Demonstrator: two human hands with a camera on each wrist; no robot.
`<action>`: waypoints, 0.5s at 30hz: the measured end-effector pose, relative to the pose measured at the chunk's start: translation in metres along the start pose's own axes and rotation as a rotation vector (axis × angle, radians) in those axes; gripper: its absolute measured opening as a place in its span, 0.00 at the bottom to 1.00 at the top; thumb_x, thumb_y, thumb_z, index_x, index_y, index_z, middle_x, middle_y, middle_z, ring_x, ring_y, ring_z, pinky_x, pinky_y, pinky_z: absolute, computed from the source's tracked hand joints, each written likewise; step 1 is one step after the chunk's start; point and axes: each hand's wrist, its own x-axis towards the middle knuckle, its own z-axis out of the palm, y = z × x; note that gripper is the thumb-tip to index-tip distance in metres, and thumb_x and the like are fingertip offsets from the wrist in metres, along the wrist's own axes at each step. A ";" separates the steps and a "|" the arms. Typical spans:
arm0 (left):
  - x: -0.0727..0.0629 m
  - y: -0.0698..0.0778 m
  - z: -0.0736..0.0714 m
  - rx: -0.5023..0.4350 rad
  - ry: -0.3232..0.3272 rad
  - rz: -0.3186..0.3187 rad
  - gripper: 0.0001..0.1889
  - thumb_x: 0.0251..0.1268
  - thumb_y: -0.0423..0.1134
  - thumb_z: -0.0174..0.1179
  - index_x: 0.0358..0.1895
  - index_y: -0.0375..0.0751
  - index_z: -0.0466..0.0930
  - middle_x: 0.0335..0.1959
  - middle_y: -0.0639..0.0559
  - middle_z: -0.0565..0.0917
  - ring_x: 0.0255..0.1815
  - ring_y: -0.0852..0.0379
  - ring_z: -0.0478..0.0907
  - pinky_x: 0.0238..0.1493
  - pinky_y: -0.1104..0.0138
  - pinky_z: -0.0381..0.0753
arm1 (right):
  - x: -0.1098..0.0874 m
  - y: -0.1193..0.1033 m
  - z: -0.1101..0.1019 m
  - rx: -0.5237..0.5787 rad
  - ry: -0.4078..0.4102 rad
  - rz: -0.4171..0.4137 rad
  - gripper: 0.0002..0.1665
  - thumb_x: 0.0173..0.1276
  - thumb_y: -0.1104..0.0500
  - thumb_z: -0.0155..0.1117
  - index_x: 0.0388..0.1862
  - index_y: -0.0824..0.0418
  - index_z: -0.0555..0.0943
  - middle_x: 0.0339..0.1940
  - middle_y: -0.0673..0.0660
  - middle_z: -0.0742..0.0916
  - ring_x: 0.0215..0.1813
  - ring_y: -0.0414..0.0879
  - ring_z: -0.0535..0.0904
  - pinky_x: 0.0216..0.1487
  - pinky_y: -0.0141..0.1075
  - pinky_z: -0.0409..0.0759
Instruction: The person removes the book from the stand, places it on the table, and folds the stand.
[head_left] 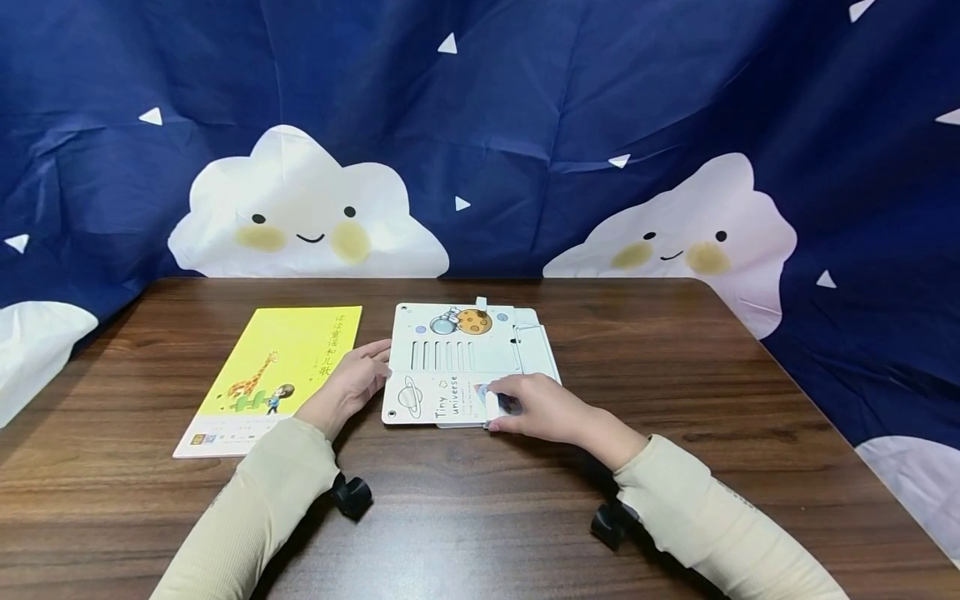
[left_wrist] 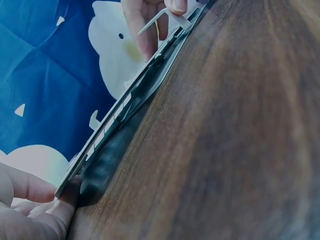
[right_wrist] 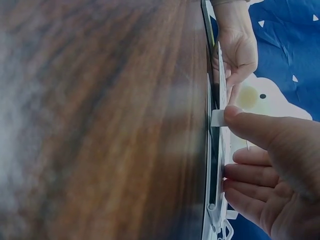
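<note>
A white folding book stand (head_left: 401,350) printed with an astronaut, planets and "Tiny universe" lies folded nearly flat on the table. My left hand (head_left: 351,385) grips its left edge; in the left wrist view the thumb is on one face and fingers reach beneath, with that edge a little raised. At the lower right of the stand, my right hand (head_left: 546,408) holds a white page clip (right_wrist: 217,118), thumb against its tab and the other fingers over the printed face. A second white clip (head_left: 481,303) sticks up at the far edge.
A yellow children's book (head_left: 255,362) with a giraffe on its cover lies left of the stand, partly behind my left hand. Under everything is a dark wooden table (head_left: 480,517). A blue curtain (head_left: 510,100) with clouds hangs behind the table's far edge.
</note>
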 end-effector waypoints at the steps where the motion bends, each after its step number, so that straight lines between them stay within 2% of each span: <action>1: 0.000 0.000 0.000 0.000 0.001 -0.001 0.33 0.46 0.15 0.34 0.63 0.25 0.47 0.61 0.34 0.56 0.59 0.50 0.57 0.56 0.65 0.60 | 0.000 0.000 0.000 -0.003 -0.001 -0.002 0.19 0.50 0.52 0.66 0.38 0.60 0.78 0.30 0.48 0.79 0.30 0.41 0.70 0.30 0.30 0.68; 15: 0.000 0.001 0.001 -0.007 0.008 -0.006 0.32 0.47 0.15 0.35 0.63 0.26 0.48 0.61 0.34 0.57 0.59 0.51 0.58 0.53 0.67 0.64 | 0.003 -0.001 -0.001 -0.001 0.001 0.012 0.14 0.50 0.53 0.67 0.34 0.58 0.78 0.23 0.48 0.77 0.28 0.41 0.68 0.27 0.30 0.65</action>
